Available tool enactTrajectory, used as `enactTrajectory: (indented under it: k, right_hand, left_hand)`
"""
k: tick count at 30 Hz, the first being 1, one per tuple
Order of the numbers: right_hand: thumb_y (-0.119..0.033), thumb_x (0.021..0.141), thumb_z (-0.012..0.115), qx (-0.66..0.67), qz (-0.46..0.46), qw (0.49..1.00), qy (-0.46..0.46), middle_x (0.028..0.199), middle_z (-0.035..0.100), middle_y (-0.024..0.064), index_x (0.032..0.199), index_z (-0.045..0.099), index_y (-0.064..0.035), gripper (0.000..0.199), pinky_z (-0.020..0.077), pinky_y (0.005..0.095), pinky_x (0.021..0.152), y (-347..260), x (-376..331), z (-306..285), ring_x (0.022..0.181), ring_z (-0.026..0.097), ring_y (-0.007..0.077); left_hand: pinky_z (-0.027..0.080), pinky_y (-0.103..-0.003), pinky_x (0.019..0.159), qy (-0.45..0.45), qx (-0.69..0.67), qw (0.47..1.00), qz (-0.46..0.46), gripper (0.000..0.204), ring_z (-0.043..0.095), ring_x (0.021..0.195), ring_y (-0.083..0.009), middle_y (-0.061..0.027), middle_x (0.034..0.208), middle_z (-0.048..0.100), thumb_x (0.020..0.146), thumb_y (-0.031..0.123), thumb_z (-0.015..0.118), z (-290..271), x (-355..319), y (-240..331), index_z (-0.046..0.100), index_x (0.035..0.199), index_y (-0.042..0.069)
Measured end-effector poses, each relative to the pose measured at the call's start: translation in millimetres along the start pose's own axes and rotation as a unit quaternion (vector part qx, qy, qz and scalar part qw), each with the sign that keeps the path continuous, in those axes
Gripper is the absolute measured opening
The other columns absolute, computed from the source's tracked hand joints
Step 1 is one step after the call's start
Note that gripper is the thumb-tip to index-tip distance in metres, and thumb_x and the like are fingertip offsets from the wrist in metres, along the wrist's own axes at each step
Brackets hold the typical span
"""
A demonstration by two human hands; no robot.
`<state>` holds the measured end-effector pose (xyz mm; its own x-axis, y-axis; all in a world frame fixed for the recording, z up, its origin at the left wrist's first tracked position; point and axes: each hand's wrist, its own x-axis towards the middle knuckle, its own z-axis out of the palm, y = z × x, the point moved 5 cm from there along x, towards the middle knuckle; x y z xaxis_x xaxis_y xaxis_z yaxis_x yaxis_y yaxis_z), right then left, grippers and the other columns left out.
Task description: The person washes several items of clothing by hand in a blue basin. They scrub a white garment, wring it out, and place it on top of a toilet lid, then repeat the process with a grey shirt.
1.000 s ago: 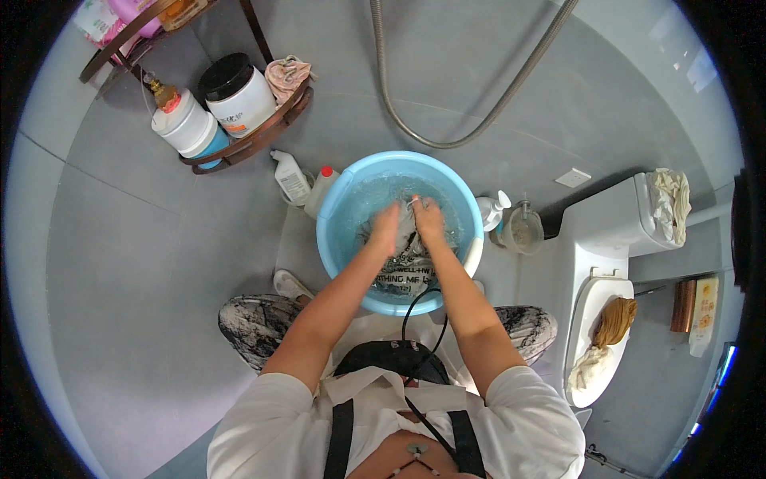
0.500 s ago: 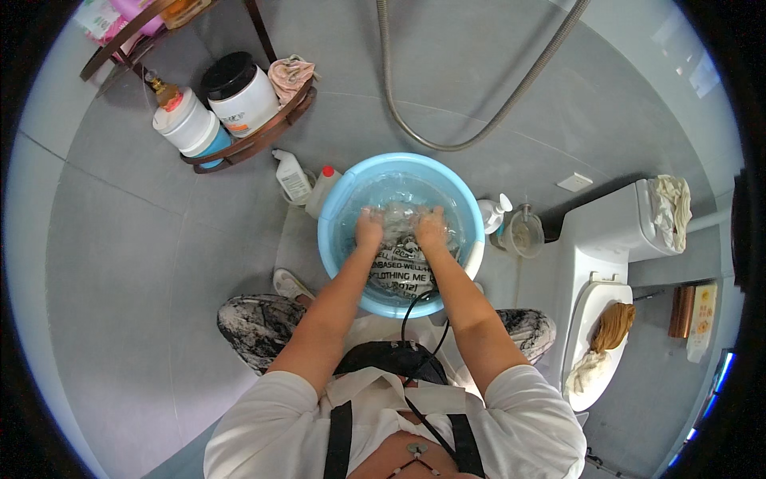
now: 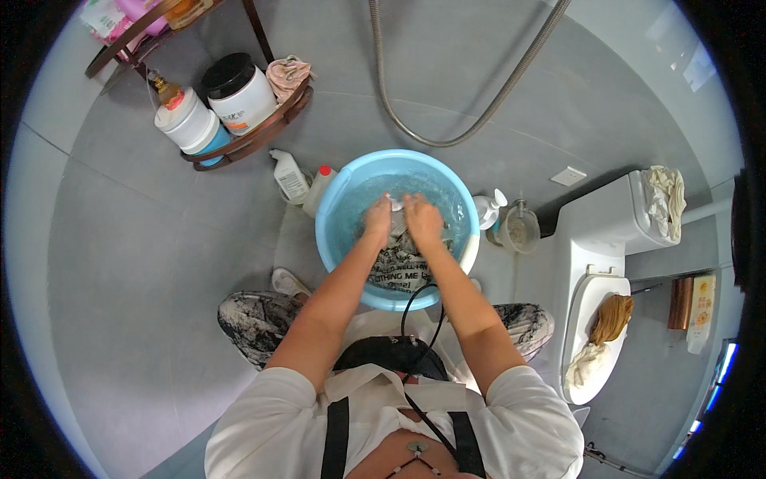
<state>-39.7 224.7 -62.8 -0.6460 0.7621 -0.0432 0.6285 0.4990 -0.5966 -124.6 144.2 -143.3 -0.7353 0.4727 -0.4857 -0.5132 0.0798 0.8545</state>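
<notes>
A light-blue round basin (image 3: 326, 231) holds water and a wet garment (image 3: 401, 270), pale with black printed lettering on its near part. Toward the basin's far side, my left hand (image 3: 377, 219) is closed on a bunched part of the cloth. Close beside it, my right hand (image 3: 423, 220) also grips the garment, its fingers curled over the fabric. A bit of pale cloth shows between the two hands. The fingertips are partly hidden by the cloth and water. A black cable hangs from my chest over the basin's near rim.
Left of the basin stand a white bottle (image 3: 289, 176) and a red-capped jug (image 3: 319, 190). A pump bottle (image 3: 488, 209) and a clear container (image 3: 522, 230) stand right, before the toilet (image 3: 578, 351). A corner shelf (image 3: 255, 142) holds tubs; a metal hose (image 3: 499, 100) hangs behind.
My hands have come closer together and slightly up toward the far side, gathering the cloth between them. The lettered part of the garment looks more bunched, and more water shows around it.
</notes>
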Motion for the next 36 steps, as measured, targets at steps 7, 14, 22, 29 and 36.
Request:
enactTrajectory:
  k: [7, 14, 22, 29, 36]
  right_hand:
    - [-0.031, 0.081, 0.053, 0.193, -0.136, 0.972, -0.013, 0.095, 0.058, 0.0220, 0.105, 0.053, -0.0021, 0.038, 0.0433, 0.0407, 0.076, 11, 6, -28, 0.089, 0.055, 0.0339]
    - [-0.043, 0.066, 0.065, 0.078, -0.112, 0.980, -0.144, 0.100, 0.056, 0.0231, 0.113, 0.051, -0.0054, 0.062, 0.0414, 0.0375, 0.082, -16, -17, -28, 0.095, 0.054, 0.0342]
    - [-0.036, 0.068, 0.063, 0.095, -0.222, 0.954, -0.176, 0.098, 0.056, 0.0233, 0.101, 0.056, -0.0037, 0.047, 0.0406, 0.0384, 0.082, -46, -25, -34, 0.093, 0.054, 0.0351]
    - [-0.032, 0.072, 0.058, 0.002, -0.125, 0.978, -0.166, 0.094, 0.057, 0.0236, 0.100, 0.055, -0.0007, 0.042, 0.0409, 0.0405, 0.081, -39, -30, -22, 0.091, 0.053, 0.0382]
    - [-0.022, 0.075, 0.054, 0.301, -0.126, 0.945, -0.019, 0.086, 0.060, 0.0163, 0.097, 0.055, -0.0012, 0.030, 0.0442, 0.0358, 0.071, -92, -9, -111, 0.079, 0.057, 0.0288]
  left_hand:
    - [0.037, -0.029, 0.082, -0.058, 0.169, 0.966, 0.186, 0.027, 0.047, 0.093, -0.0167, -0.0069, 0.097, 0.054, 0.086, 0.020, 0.047, -12, -5, 51, 0.048, 0.108, 0.005]
    - [0.034, -0.030, 0.087, -0.232, -0.027, 0.949, 0.214, 0.031, 0.046, 0.098, -0.0167, -0.0089, 0.105, 0.051, 0.088, 0.019, 0.044, 18, -71, 116, 0.041, 0.116, 0.006]
    - [0.030, -0.036, 0.096, -0.213, -0.355, 0.909, 0.049, 0.036, 0.040, 0.109, -0.0231, -0.0129, 0.118, 0.041, 0.087, 0.025, 0.047, -23, -62, 76, 0.040, 0.116, 0.005]
    - [0.030, -0.033, 0.095, -0.191, -0.356, 0.913, 0.055, 0.039, 0.039, 0.110, -0.0227, -0.0124, 0.120, 0.040, 0.083, 0.025, 0.053, -13, -70, 94, 0.042, 0.115, 0.005]
    - [0.027, -0.032, 0.097, -0.079, 0.060, 0.985, 0.143, 0.051, 0.035, 0.118, -0.0259, -0.0168, 0.121, 0.041, 0.074, 0.006, 0.051, -71, -63, 54, 0.036, 0.122, 0.002]
